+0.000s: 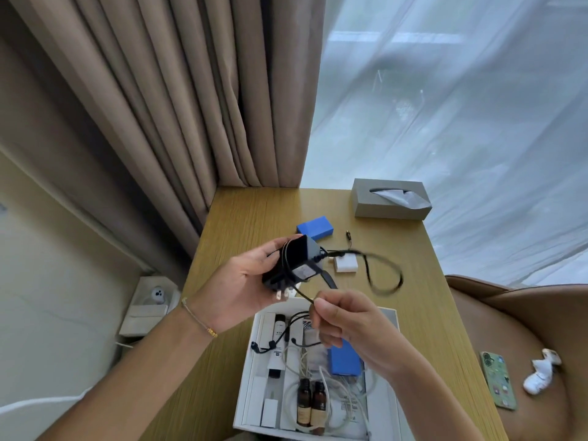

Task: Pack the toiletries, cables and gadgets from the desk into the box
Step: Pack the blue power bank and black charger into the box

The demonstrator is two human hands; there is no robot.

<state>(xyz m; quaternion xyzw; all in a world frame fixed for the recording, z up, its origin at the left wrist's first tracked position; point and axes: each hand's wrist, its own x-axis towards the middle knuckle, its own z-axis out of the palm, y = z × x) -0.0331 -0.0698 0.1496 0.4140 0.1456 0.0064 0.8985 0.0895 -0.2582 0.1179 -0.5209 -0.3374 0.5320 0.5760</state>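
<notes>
My left hand grips a black power adapter above the desk, with its black cable partly wrapped around it. My right hand pinches that cable, and a loose loop blurs out to the right. Below both hands lies the white box, holding two brown bottles, a tube, white and black cables and a blue block. On the desk behind the hands lie a blue box, a white charger and a small connector.
A grey tissue box stands at the desk's far right. A phone in a green case lies on the desk's right edge, next to white earbuds on a brown chair. Curtains hang behind the wooden desk.
</notes>
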